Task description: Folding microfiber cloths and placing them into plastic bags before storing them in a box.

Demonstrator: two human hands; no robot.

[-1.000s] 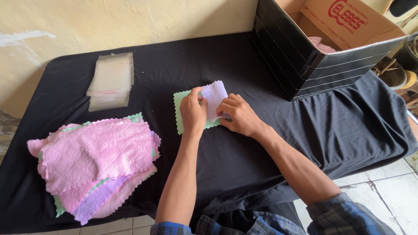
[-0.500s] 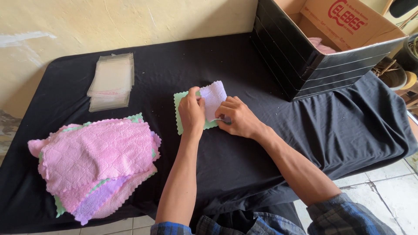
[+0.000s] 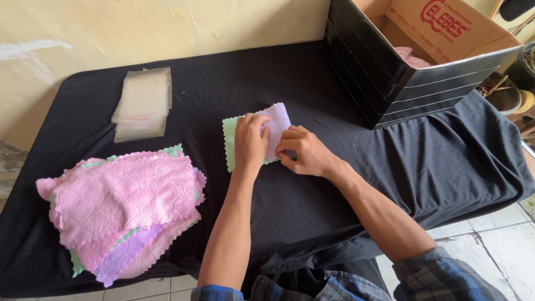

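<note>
A small lilac cloth (image 3: 277, 120) lies folded on top of a small green cloth (image 3: 229, 139) in the middle of the black-covered table (image 3: 312, 200). My left hand (image 3: 251, 142) presses flat on both cloths, fingers spread toward the far side. My right hand (image 3: 304, 151) pinches the near right edge of the lilac cloth with curled fingers. The two hands touch each other over the cloths.
A heap of pink, green and lilac cloths (image 3: 122, 206) sits at the near left. A stack of clear plastic bags (image 3: 142, 103) lies at the far left. A large black-sided cardboard box (image 3: 412, 53) stands at the far right.
My hands stay on the cloths. The lilac cloth has been folded and pressed a little flatter, and my right hand has shifted slightly along its edge.
</note>
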